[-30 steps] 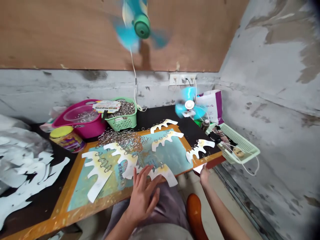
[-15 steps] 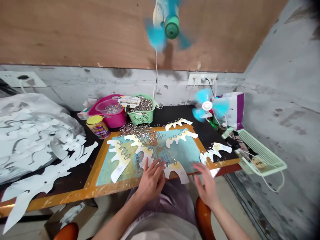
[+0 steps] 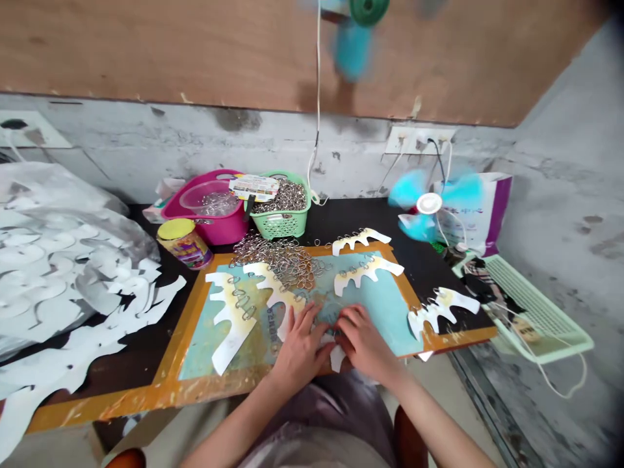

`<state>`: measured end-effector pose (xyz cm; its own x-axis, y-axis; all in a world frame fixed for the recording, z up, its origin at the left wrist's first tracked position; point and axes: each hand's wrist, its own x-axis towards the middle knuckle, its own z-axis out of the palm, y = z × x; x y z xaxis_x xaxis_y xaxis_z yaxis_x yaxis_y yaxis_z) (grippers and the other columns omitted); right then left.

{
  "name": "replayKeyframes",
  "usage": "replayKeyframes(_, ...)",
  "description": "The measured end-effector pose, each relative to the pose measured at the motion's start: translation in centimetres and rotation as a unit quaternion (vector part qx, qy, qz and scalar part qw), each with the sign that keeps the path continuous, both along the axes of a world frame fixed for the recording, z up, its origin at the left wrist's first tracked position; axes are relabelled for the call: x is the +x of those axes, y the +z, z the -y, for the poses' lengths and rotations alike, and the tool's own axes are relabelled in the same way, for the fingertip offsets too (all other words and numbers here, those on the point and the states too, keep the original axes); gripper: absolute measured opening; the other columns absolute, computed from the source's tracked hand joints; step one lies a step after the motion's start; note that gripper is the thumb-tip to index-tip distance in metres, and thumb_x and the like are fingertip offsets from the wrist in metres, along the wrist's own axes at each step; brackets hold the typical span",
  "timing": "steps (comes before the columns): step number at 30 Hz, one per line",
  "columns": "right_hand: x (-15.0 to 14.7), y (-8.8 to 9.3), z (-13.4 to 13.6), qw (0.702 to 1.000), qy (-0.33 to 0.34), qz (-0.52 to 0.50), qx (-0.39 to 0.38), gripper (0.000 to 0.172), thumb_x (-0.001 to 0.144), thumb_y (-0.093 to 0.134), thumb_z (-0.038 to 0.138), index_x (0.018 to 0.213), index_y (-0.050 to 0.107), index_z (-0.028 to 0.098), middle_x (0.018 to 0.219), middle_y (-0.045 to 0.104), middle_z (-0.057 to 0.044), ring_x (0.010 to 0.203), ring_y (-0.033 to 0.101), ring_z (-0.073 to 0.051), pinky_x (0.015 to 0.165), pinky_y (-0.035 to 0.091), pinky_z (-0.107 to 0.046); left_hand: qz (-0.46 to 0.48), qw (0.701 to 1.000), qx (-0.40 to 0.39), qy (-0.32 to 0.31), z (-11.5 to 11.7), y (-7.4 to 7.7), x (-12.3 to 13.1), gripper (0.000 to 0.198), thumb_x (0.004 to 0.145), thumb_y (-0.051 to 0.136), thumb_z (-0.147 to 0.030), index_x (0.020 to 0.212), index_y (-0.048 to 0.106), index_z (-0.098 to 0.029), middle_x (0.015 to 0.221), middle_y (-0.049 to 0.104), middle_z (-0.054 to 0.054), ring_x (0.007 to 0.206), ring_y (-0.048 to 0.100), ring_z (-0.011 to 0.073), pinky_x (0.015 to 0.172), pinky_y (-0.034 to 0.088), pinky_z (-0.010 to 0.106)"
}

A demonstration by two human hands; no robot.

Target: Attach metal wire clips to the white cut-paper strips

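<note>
A white scalloped piece point(image 3: 337, 359) lies at the front edge of the blue mat, mostly covered by my two hands. My left hand point(image 3: 301, 348) presses on its left side, fingers bent together. From the right, my right hand point(image 3: 364, 343) pinches at the same piece, fingertips close to the left ones; any ring between them is hidden. Left of my hands lie two similar pieces with metal rings along their toothed edges, one scalloped piece point(image 3: 233, 318) and another point(image 3: 273, 286). A heap of metal rings point(image 3: 277, 257) sits behind them.
More ringed pieces lie right, one point(image 3: 368, 272) on the mat point(image 3: 385, 302). Behind stand a pink basket point(image 3: 224, 227), a green basket point(image 3: 280, 226) and a yellow-lidded can point(image 3: 184, 244). A bag of white pieces point(image 3: 58, 260) fills the left; a spinning fan point(image 3: 429, 203) stands right.
My right hand has moved left from the mat's right front edge onto the white piece beside my left hand. Its fingers have closed in. The view has shifted slightly.
</note>
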<state>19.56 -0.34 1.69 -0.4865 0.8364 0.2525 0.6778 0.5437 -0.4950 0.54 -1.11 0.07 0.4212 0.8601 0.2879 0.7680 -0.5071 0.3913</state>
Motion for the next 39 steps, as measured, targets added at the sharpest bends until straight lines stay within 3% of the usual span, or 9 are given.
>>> replayKeyframes(7, 0.6, 0.0, 0.3, 0.992, 0.013, -0.121, -0.031, 0.016, 0.090, 0.056, 0.006, 0.085, 0.059, 0.022, 0.082, 0.063, -0.002, 0.092, 0.056, -0.022, 0.101, 0.043, -0.044, 0.003, 0.994, -0.043, -0.099, -0.8, 1.8, 0.1, 0.015, 0.089, 0.057, -0.016, 0.099, 0.068, -0.020, 0.146, 0.046, 0.016, 0.145, 0.027, 0.0381, 0.112, 0.014, 0.074)
replayKeyframes(13, 1.0, 2.1, 2.1, 0.971, -0.030, -0.217, -0.097, 0.011, 0.095, 0.053, 0.019, 0.095, 0.064, 0.022, 0.090, 0.066, -0.004, 0.094, 0.060, -0.020, 0.082, 0.048, -0.031, 0.102, 0.983, -0.095, -0.119, -0.9, 3.7, -0.6, 0.014, 0.090, 0.060, -0.021, 0.084, 0.072, -0.024, 0.149, 0.042, 0.007, 0.148, 0.019, 0.0359, 0.115, 0.013, 0.070)
replayKeyframes(17, 1.1, 3.1, 2.2, 0.947, -0.014, -0.250, -0.200, 0.018, 0.095, 0.053, 0.025, 0.110, 0.062, 0.020, 0.093, 0.065, -0.003, 0.082, 0.061, -0.016, 0.068, 0.047, -0.025, 0.123, 0.982, -0.089, -0.111, -1.4, 4.2, -0.6, 0.012, 0.090, 0.060, -0.022, 0.085, 0.072, -0.023, 0.144, 0.048, 0.010, 0.143, 0.031, 0.0365, 0.114, 0.024, 0.067)
replayKeyframes(22, 0.9, 2.6, 1.8, 0.883, -0.069, -0.354, -0.300, 0.019, 0.086, 0.067, 0.034, 0.081, 0.057, 0.019, 0.077, 0.062, 0.000, 0.059, 0.054, -0.011, 0.051, 0.041, -0.021, 0.269, 0.963, -0.002, 0.013, -0.1, 3.9, -0.4, 0.030, 0.094, 0.055, -0.034, 0.121, 0.057, -0.022, 0.139, 0.048, 0.015, 0.137, 0.038, 0.0332, 0.113, 0.033, 0.056)
replayKeyframes(25, 0.7, 2.4, 2.2, 0.860, -0.113, -0.401, -0.293, 0.024, 0.083, 0.070, 0.040, 0.085, 0.058, 0.019, 0.071, 0.061, 0.001, 0.057, 0.056, -0.012, 0.048, 0.040, -0.020, 0.455, 0.875, 0.016, 0.164, 2.3, 3.2, 0.0, 0.031, 0.097, 0.045, -0.045, 0.114, 0.052, -0.020, 0.120, 0.055, 0.013, 0.121, 0.051, 0.0288, 0.106, 0.041, 0.050)
replayKeyframes(28, 0.4, 2.7, 2.9, 0.870, -0.113, -0.394, -0.273, 0.023, 0.087, 0.067, 0.040, 0.097, 0.065, 0.019, 0.078, 0.067, -0.003, 0.066, 0.063, -0.015, 0.055, 0.048, -0.022, 0.517, 0.808, -0.252, 0.127, 4.1, 2.5, 0.9, 0.038, 0.091, 0.055, -0.053, 0.099, 0.057, -0.017, 0.089, 0.059, 0.006, 0.085, 0.062, 0.0217, 0.080, 0.055, 0.039)
replayKeyframes(30, 0.2, 3.1, 3.4, 0.890, -0.100, -0.373, -0.243, 0.022, 0.091, 0.063, 0.036, 0.105, 0.068, 0.020, 0.089, 0.070, -0.005, 0.075, 0.066, -0.016, 0.061, 0.052, -0.023, 0.510, 0.778, -0.358, 0.077, 4.3, 2.3, 1.7, 0.042, 0.081, 0.069, -0.053, 0.094, 0.059, -0.015, 0.084, 0.059, 0.004, 0.077, 0.061, 0.0186, 0.068, 0.055, 0.030)
replayKeyframes(36, -0.1, 3.5, 4.5, 0.932, -0.101, -0.319, -0.141, 0.019, 0.094, 0.058, 0.028, 0.107, 0.071, 0.023, 0.109, 0.060, -0.010, 0.087, 0.066, -0.018, 0.061, 0.056, -0.023, 0.500, 0.791, -0.350, 0.042, 3.0, 2.9, 3.0, 0.031, 0.084, 0.067, -0.040, 0.074, 0.049, -0.016, 0.067, 0.040, -0.005, 0.059, 0.043, 0.0083, 0.050, 0.039, 0.016)
replayKeyframes(39, -0.1, 3.4, 4.6, 0.948, -0.131, -0.279, -0.082, 0.014, 0.093, 0.060, 0.025, 0.101, 0.070, 0.022, 0.105, 0.057, -0.010, 0.091, 0.065, -0.020, 0.062, 0.057, -0.024, 0.454, 0.839, -0.297, 0.044, 3.0, 3.3, 3.1, 0.029, 0.087, 0.062, -0.034, 0.070, 0.046, -0.017, 0.069, 0.042, -0.003, 0.064, 0.043, 0.0097, 0.051, 0.037, 0.015)
